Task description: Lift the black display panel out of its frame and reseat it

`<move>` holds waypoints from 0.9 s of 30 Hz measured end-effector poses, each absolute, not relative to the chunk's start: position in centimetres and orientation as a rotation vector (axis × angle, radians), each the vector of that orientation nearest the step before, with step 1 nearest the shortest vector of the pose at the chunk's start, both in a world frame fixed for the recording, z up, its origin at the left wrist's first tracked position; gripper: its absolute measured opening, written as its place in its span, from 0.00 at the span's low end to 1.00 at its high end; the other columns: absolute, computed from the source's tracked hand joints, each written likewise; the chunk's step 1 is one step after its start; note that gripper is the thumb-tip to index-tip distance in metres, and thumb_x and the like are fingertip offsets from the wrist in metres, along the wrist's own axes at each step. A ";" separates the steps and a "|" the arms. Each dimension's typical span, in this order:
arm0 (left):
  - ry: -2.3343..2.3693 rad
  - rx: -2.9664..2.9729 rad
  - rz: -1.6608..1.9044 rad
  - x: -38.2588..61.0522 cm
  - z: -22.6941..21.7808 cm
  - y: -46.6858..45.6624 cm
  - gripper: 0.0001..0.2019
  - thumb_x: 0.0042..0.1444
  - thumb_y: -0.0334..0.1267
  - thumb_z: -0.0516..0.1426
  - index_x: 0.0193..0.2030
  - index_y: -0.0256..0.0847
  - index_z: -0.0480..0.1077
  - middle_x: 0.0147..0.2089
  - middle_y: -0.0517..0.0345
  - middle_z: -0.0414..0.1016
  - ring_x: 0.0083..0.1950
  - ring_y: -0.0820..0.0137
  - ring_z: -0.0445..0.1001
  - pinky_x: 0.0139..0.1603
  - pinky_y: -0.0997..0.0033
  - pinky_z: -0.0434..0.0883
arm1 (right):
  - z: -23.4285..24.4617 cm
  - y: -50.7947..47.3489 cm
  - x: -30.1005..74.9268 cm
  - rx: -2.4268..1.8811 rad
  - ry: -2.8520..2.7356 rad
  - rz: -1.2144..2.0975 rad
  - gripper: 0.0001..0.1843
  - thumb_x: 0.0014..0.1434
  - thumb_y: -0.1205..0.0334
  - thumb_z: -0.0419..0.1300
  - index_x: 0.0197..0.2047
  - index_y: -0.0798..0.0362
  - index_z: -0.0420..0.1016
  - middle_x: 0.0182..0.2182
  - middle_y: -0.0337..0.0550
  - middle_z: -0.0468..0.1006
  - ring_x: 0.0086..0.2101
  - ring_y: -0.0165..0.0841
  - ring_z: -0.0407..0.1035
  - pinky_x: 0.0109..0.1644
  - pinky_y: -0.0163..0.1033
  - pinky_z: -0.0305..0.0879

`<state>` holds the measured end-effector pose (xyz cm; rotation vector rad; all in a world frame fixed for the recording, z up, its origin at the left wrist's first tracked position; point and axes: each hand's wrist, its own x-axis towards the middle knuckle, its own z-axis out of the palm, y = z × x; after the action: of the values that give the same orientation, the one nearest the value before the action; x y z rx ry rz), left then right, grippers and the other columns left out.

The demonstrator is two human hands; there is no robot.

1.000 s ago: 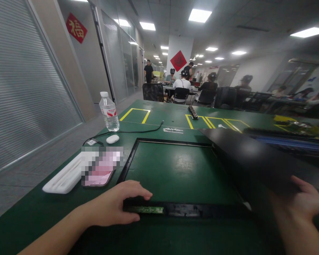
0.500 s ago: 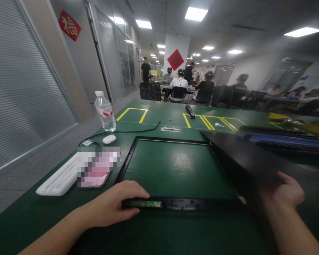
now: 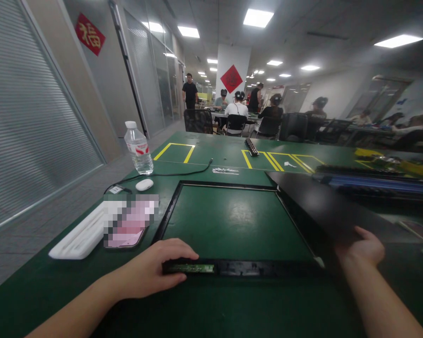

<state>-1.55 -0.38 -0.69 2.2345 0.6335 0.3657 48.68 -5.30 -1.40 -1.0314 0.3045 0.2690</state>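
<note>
A thin black rectangular frame (image 3: 261, 269), like a screen bezel, lies flat on the green table (image 3: 218, 305). A narrow green circuit board (image 3: 193, 268) sits in its near bar. My left hand (image 3: 162, 265) grips the near left corner of this frame, fingers over the bar and thumb in front. On the right, my right hand (image 3: 363, 251) holds a large dark flat panel (image 3: 313, 202) by its near part; some of its fingers are hidden. The panel is tilted over the frame's right side, its far left corner close to the frame's far right corner.
Left of the frame lie a phone (image 3: 132, 230), a white tray-like piece (image 3: 77, 234) and a white earbud case (image 3: 144, 185). Behind them are a water bottle (image 3: 139, 149) and a black cable (image 3: 176, 174). Long dark parts (image 3: 380, 185) lie at the right. Several people sit beyond.
My right hand has moved left and slightly down with the panel. A phone-like object at the right edge shows more. My left hand and the frame have stayed in place.
</note>
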 end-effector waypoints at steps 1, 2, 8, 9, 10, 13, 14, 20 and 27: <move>0.635 2.233 0.363 -1.5 -0.7 -0.4 0.22 0.62 0.32 0.64 0.61 0.53 0.78 0.57 0.55 0.83 0.58 0.59 0.80 0.60 0.58 0.75 | -1.4 -5.2 48.6 -1.033 0.314 0.262 0.13 0.40 0.79 0.55 0.28 0.53 0.70 0.32 0.40 0.78 0.31 0.30 0.74 0.38 0.37 0.78; 0.639 2.231 0.364 -1.5 -0.7 -0.4 0.22 0.61 0.32 0.64 0.61 0.53 0.78 0.57 0.55 0.83 0.58 0.59 0.80 0.60 0.58 0.75 | -1.5 -5.2 48.5 -1.034 0.324 0.253 0.13 0.40 0.80 0.55 0.28 0.53 0.71 0.32 0.40 0.77 0.31 0.30 0.74 0.39 0.37 0.78; 0.614 2.238 0.396 -1.4 -0.7 -0.5 0.21 0.61 0.32 0.64 0.61 0.51 0.78 0.57 0.53 0.84 0.57 0.57 0.81 0.60 0.57 0.75 | -2.3 -4.8 48.4 -1.055 0.347 0.273 0.15 0.37 0.81 0.55 0.27 0.54 0.71 0.33 0.41 0.78 0.34 0.32 0.76 0.42 0.40 0.78; 0.611 2.240 0.396 -1.4 -0.8 -0.5 0.21 0.61 0.32 0.64 0.61 0.51 0.78 0.57 0.53 0.84 0.57 0.57 0.81 0.60 0.57 0.75 | -2.4 -4.8 48.5 -1.064 0.350 0.279 0.15 0.36 0.81 0.55 0.27 0.54 0.72 0.33 0.41 0.78 0.34 0.33 0.76 0.42 0.42 0.78; 0.614 2.241 0.395 -1.4 -0.8 -0.5 0.21 0.61 0.33 0.64 0.61 0.51 0.78 0.57 0.53 0.84 0.57 0.57 0.80 0.60 0.57 0.75 | -2.5 -4.8 48.6 -1.073 0.353 0.286 0.16 0.35 0.81 0.56 0.28 0.54 0.72 0.34 0.41 0.79 0.35 0.34 0.76 0.42 0.43 0.78; 0.623 2.238 0.387 -1.4 -0.8 -0.4 0.21 0.62 0.33 0.63 0.61 0.51 0.78 0.57 0.53 0.83 0.58 0.58 0.80 0.60 0.57 0.75 | -2.7 -4.8 48.8 -1.093 0.355 0.316 0.17 0.33 0.80 0.56 0.28 0.54 0.72 0.34 0.42 0.80 0.36 0.36 0.76 0.42 0.45 0.79; 0.622 2.239 0.391 -1.4 -0.9 -0.4 0.21 0.62 0.33 0.63 0.61 0.51 0.78 0.57 0.53 0.83 0.58 0.58 0.80 0.60 0.57 0.75 | -2.7 -4.8 48.9 -1.096 0.355 0.325 0.17 0.33 0.79 0.56 0.28 0.54 0.72 0.34 0.42 0.80 0.36 0.36 0.76 0.42 0.45 0.79; 0.619 2.244 0.392 -1.3 -1.1 -0.6 0.20 0.62 0.33 0.63 0.60 0.51 0.79 0.57 0.53 0.83 0.58 0.58 0.80 0.61 0.56 0.75 | -2.9 -4.6 49.3 -1.082 0.346 0.336 0.19 0.31 0.79 0.56 0.29 0.53 0.71 0.32 0.40 0.80 0.35 0.34 0.76 0.43 0.43 0.78; 0.629 2.236 0.379 -1.1 -0.8 -0.6 0.20 0.61 0.34 0.64 0.59 0.51 0.79 0.57 0.53 0.84 0.58 0.57 0.80 0.60 0.57 0.74 | -3.1 -4.7 49.7 -1.058 0.340 0.359 0.20 0.31 0.79 0.55 0.30 0.54 0.72 0.33 0.41 0.79 0.33 0.32 0.74 0.43 0.42 0.79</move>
<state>-1.13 -0.61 -0.80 2.2361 0.6287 0.3790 49.71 -4.66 -3.15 -1.0576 0.3398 0.3586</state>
